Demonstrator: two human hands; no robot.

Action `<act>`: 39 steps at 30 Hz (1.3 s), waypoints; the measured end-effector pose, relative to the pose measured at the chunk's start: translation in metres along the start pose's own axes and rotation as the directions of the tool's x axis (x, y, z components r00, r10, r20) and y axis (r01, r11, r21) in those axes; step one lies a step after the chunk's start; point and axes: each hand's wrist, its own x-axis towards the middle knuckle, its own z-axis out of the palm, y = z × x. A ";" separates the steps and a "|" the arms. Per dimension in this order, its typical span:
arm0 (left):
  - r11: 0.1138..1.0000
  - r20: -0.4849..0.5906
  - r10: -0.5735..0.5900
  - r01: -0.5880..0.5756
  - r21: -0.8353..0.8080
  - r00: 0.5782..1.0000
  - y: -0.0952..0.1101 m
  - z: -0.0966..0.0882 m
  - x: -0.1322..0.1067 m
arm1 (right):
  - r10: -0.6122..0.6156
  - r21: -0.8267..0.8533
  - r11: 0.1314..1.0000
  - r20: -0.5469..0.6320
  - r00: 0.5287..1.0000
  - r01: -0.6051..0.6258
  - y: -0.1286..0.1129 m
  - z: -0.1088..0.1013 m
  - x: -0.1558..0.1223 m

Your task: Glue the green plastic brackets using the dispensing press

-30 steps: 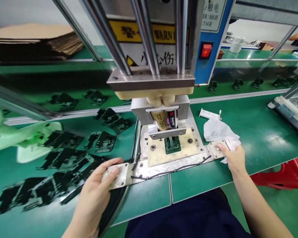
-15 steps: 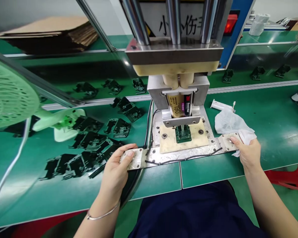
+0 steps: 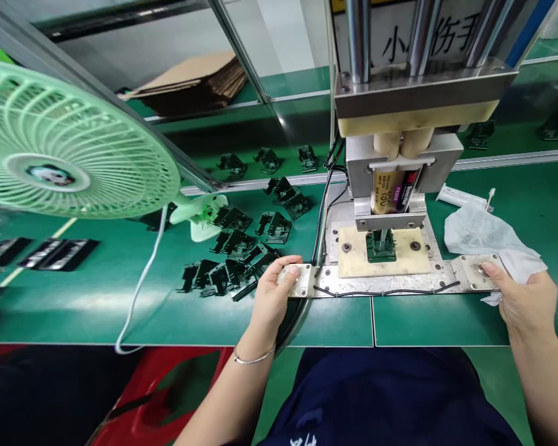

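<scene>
My left hand (image 3: 279, 291) is closed around the left metal button block (image 3: 302, 282) of a press base, its thumb lying on top. At the opposite end my right hand (image 3: 525, 294) grips the right button block (image 3: 474, 272), thumb on the round button. Between them, a small green circuit board (image 3: 380, 249) sits on a cream fixture plate (image 3: 353, 263). Directly above it stands a twin glue cartridge (image 3: 390, 191) in a metal holder, and its nozzle reaches down to the board. The press head (image 3: 423, 96) rests over the cartridge's two pale plungers.
Several black circuit assemblies (image 3: 235, 241) lie left of the press, with more on the rear ledge. A green fan (image 3: 74, 142) and its white cable occupy the left. A white plastic bag (image 3: 483, 229) and a white plastic piece (image 3: 462, 196) lie right. Cardboard (image 3: 190, 80) is stacked behind.
My view has swung left, so the press and both hands appear further right and more of the fan shows. Both hands stay on their button blocks.
</scene>
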 end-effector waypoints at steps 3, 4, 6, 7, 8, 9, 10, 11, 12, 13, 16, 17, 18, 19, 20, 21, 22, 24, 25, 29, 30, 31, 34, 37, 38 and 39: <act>1.000 0.002 0.000 0.000 -0.002 1.000 -0.001 -0.001 0.001 | -0.046 0.046 0.998 0.023 0.999 0.044 -0.001 0.002 -0.001; 1.000 -0.001 -0.003 0.003 -0.007 1.000 -0.001 -0.001 0.002 | -0.065 0.053 0.997 0.030 0.997 0.064 -0.002 0.002 -0.001; 1.000 -0.011 -0.012 0.011 -0.020 1.000 -0.002 -0.002 0.003 | -0.090 0.049 0.995 0.043 0.995 0.088 -0.003 0.003 -0.001; 0.999 -0.016 -0.016 0.016 -0.029 1.000 -0.002 -0.001 0.004 | -0.095 0.050 0.994 0.050 0.994 0.092 -0.003 0.004 -0.001; 0.999 -0.022 -0.020 0.019 -0.038 1.000 -0.002 -0.001 0.004 | -0.095 0.055 0.994 0.057 0.994 0.092 -0.004 0.004 -0.001; 0.999 -0.028 -0.024 0.022 -0.047 0.999 -0.001 0.000 0.005 | -0.093 0.062 0.994 0.061 0.994 0.089 -0.004 0.004 0.000; 0.998 -0.033 -0.026 0.024 -0.056 0.999 0.000 0.001 0.005 | -0.089 0.067 0.994 0.065 0.994 0.085 -0.005 0.005 0.000; 0.998 -0.038 -0.028 0.026 -0.064 0.999 0.001 0.002 0.005 | -0.087 0.073 0.994 0.067 0.994 0.082 -0.006 0.005 0.000; 0.997 -0.043 -0.030 0.027 -0.071 0.999 0.002 0.003 0.005 | -0.087 0.078 0.994 0.069 0.994 0.082 -0.006 0.005 0.000; 0.997 -0.048 -0.031 0.027 -0.076 0.998 0.004 0.004 0.004 | -0.088 0.081 0.993 0.070 0.994 0.082 -0.006 0.005 0.000; 0.997 -0.059 -0.030 0.025 -0.078 0.998 0.007 0.006 0.003 | -0.082 0.069 0.995 0.074 0.994 0.077 -0.006 0.005 0.001; 0.997 -0.061 -0.029 0.024 -0.076 0.998 0.008 0.007 0.002 | -0.079 0.062 0.995 0.073 0.994 0.075 -0.006 0.005 0.001; 0.997 -0.061 -0.027 0.022 -0.074 0.998 0.009 0.008 0.002 | -0.078 0.055 0.996 0.072 0.994 0.074 -0.006 0.004 0.001; 0.997 -0.061 -0.025 0.021 -0.071 0.998 0.009 0.008 0.002 | -0.080 0.051 0.996 0.070 0.994 0.076 -0.005 0.004 0.002; 0.997 -0.060 -0.024 0.020 -0.069 0.998 0.009 0.008 0.002 | -0.085 0.048 0.996 0.070 0.994 0.081 -0.005 0.004 0.002; 0.998 -0.059 -0.023 0.019 -0.068 0.998 0.009 0.008 0.002 | -0.090 0.047 0.995 0.071 0.993 0.086 -0.005 0.004 0.002; 0.998 -0.057 -0.020 0.017 -0.067 0.998 0.009 0.008 0.002 | -0.093 0.046 0.995 0.073 0.993 0.090 -0.005 0.004 0.002; 0.998 -0.057 -0.015 0.011 -0.066 0.998 0.009 0.008 0.001 | -0.092 0.041 0.995 0.075 0.993 0.090 -0.004 0.003 0.003; 0.998 -0.058 -0.013 0.009 -0.067 0.998 0.009 0.008 0.001 | -0.090 0.039 0.995 0.074 0.993 0.087 -0.004 0.003 0.003; 0.997 -0.064 -0.015 0.011 -0.070 0.998 0.009 0.007 0.001 | -0.089 0.049 0.995 0.062 0.994 0.086 -0.004 0.003 0.003; 0.997 -0.066 -0.016 0.011 -0.071 0.998 0.009 0.007 0.001 | -0.090 0.055 0.995 0.061 0.994 0.086 -0.004 0.003 0.003; 0.997 -0.068 -0.017 0.012 -0.073 0.998 0.009 0.008 0.001 | -0.090 0.061 0.994 0.062 0.994 0.087 -0.004 0.003 0.003; 0.997 -0.076 -0.023 0.017 -0.076 0.997 0.009 0.009 0.001 | -0.091 0.060 0.994 0.067 0.994 0.087 -0.004 0.003 0.003; 0.997 -0.083 -0.030 0.024 -0.075 0.996 0.010 0.010 0.001 | -0.095 0.052 0.994 0.065 0.993 0.092 -0.005 0.004 0.003; 0.997 -0.085 -0.031 0.024 -0.074 0.996 0.010 0.010 0.000 | -0.096 0.053 0.994 0.066 0.993 0.092 -0.005 0.004 0.003; 0.997 -0.087 -0.030 0.024 -0.072 0.996 0.010 0.010 0.000 | -0.096 0.058 0.994 0.066 0.993 0.092 -0.005 0.004 0.003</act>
